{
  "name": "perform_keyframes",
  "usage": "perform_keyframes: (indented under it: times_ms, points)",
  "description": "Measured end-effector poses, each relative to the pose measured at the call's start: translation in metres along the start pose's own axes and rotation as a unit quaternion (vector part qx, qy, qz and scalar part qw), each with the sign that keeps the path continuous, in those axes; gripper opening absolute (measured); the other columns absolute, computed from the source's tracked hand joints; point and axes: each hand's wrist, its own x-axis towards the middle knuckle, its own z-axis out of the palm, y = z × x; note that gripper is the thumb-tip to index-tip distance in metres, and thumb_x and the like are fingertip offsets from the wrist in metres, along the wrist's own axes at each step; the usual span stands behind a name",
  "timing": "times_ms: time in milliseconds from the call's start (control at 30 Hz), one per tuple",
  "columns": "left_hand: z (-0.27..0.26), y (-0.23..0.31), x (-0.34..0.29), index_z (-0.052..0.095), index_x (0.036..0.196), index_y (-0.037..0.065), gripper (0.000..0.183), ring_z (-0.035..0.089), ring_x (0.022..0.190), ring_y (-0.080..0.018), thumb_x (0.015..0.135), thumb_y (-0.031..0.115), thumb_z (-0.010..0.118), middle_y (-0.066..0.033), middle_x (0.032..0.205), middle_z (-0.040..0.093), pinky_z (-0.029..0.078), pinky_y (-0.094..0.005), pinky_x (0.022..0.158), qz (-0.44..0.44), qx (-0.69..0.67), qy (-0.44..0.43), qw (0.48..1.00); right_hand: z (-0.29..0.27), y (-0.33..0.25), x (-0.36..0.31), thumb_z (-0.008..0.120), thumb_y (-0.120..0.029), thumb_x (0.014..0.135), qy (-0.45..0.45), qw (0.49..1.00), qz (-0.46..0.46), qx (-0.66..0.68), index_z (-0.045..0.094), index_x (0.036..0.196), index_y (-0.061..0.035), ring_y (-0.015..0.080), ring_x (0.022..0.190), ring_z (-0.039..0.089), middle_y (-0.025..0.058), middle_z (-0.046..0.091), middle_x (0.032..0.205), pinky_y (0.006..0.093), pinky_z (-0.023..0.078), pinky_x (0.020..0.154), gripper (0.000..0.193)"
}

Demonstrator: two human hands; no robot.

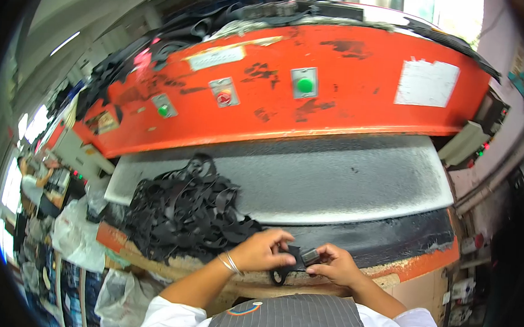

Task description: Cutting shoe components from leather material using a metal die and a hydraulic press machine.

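A small black cut piece point(295, 258), low centre of the frame, is pinched between the left hand point(262, 250) and right hand point(335, 264), both closed on it, seemingly for inspection, beside the heap of black offcuts point(181, 215) under the orange press point(291, 81).
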Motion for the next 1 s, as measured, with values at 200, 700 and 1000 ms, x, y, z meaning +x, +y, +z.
perform_keyframes:
  times_ms: [200, 700, 1000]
  points:
    - [0.063, -0.01, -0.097, 0.058, 0.125, 0.001, 0.051, 0.063, 0.088, -0.0177, 0.084, 0.027, 0.076, -0.0107, 0.102, 0.063, 0.051, -0.03, 0.076, 0.003, -0.018, 0.254, 0.967, 0.064, 0.004, 0.02, 0.077, -0.012, 0.083, -0.166, 0.985, -0.005, -0.058, 0.06, 0.111, 0.0004, 0.0132, 0.095, 0.064, 0.0081, 0.067, 0.105, 0.0284, 0.054, 0.084, 0.036]
    - [0.26, -0.007, -0.337, 0.057, 0.122, 0.002, 0.055, 0.062, 0.088, -0.0316, 0.089, 0.045, 0.064, -0.0158, 0.097, 0.06, 0.053, -0.0373, 0.076, -0.177, 0.048, 0.544, 0.819, 0.236, 0.093, -0.098, 0.076, 0.003, 0.076, -0.467, 0.821, -0.142, -0.297, 0.069, 0.097, 0.001, 0.0227, 0.09, 0.062, 0.0116, 0.062, 0.101, 0.0305, 0.05, 0.077, 0.022]
    - [0.361, 0.011, -0.448, 0.054, 0.068, 0.008, 0.037, 0.056, 0.063, -0.0257, 0.087, 0.038, 0.063, -0.0062, 0.07, 0.052, 0.046, -0.0374, 0.052, -0.198, 0.158, 0.666, 0.701, 0.294, 0.157, -0.201, 0.068, -0.006, 0.089, -0.511, 0.824, 0.179, -0.165, 0.066, 0.101, 0.0018, 0.0131, 0.09, 0.058, 0.0033, 0.058, 0.103, 0.0278, 0.046, 0.08, 0.014]
